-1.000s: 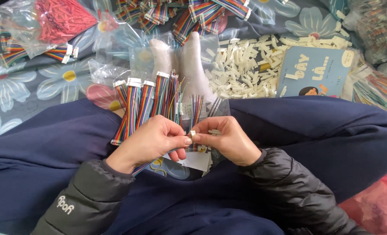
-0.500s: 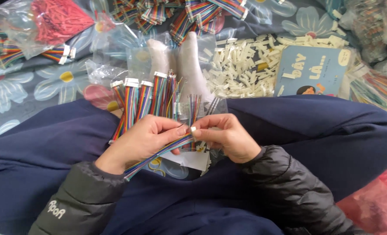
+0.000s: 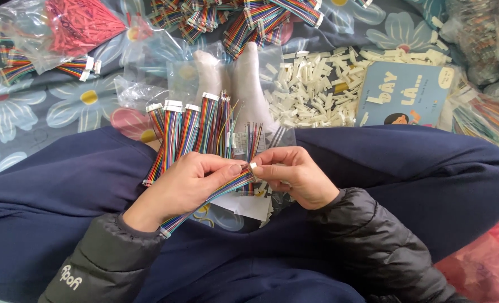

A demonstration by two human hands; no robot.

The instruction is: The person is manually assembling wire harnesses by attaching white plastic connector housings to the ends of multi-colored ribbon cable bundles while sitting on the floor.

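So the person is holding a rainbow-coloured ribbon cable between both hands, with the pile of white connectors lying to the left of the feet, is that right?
Not quite: the pile of white connectors lies to the right of the feet, as the head view shows. Both the left hand and right hand do hold the rainbow ribbon cable.

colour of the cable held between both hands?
Rainbow-striped ribbon cable, white connector at the end where the left hand and right hand meet. Head view.
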